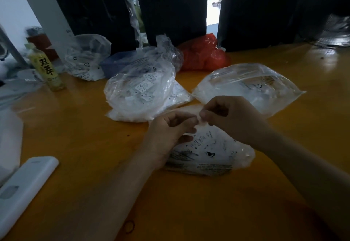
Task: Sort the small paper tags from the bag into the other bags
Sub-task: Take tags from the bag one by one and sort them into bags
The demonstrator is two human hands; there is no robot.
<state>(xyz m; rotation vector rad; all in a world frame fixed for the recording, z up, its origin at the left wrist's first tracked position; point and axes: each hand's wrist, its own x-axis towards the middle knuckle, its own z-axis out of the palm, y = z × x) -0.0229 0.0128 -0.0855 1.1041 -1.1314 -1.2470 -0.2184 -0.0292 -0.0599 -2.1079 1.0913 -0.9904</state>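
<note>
pinching the mouth of the near bag (208,151) with both hands, a person works at an orange table (75,136). the left hand (168,132) and right hand (229,116) each curl fingers onto the thin plastic rim, apparently to pull it open and reach the tags (197,142) lying inside. two fuller clear bags, the middle bag (140,89) and the right bag (246,85), sit just beyond, close enough to receive sorted tags. a bottle (46,68) stands far left.
</note>
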